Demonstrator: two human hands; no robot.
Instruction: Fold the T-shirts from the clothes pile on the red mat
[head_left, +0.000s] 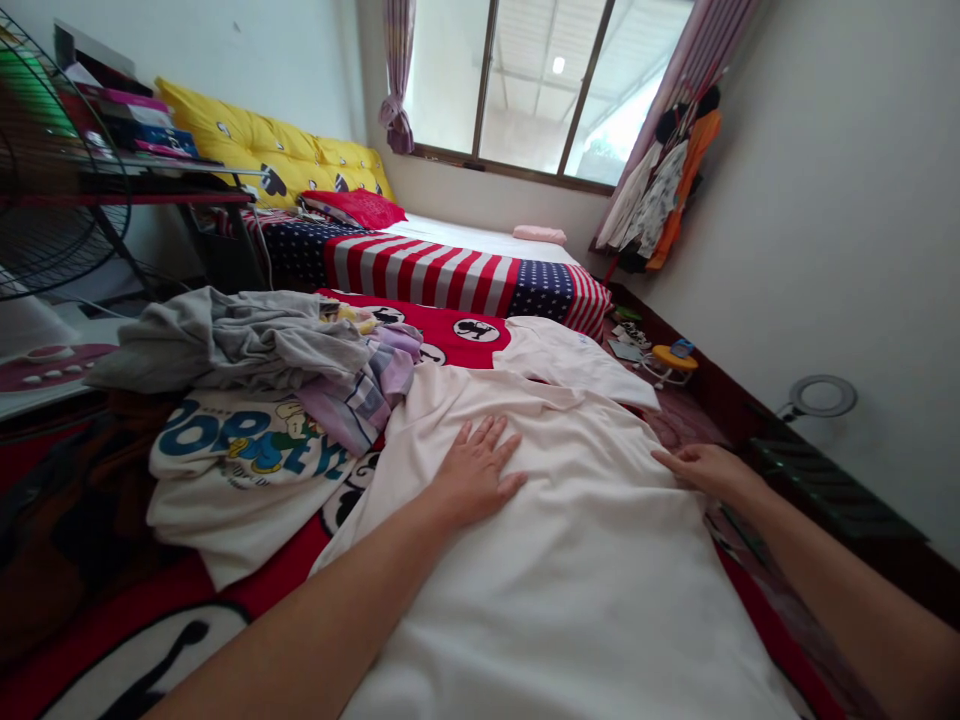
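Observation:
A pale pink T-shirt [570, 560] lies spread out on the red bed cover [450, 325] in front of me. My left hand [476, 470] rests flat on the shirt's middle, fingers stretched out and together. My right hand [705, 468] lies on the shirt's right edge near the sleeve, fingers extended along the fabric. Neither hand holds anything. One sleeve [577, 360] reaches out to the far right.
A heap of clothes [247, 340], grey and lilac, lies to the left over a white printed T-shirt [240, 460]. Beyond is a second bed with a striped flag cover [442, 265]. A fan [45, 170] stands at left; a ring lamp [821, 397] and small items sit at right.

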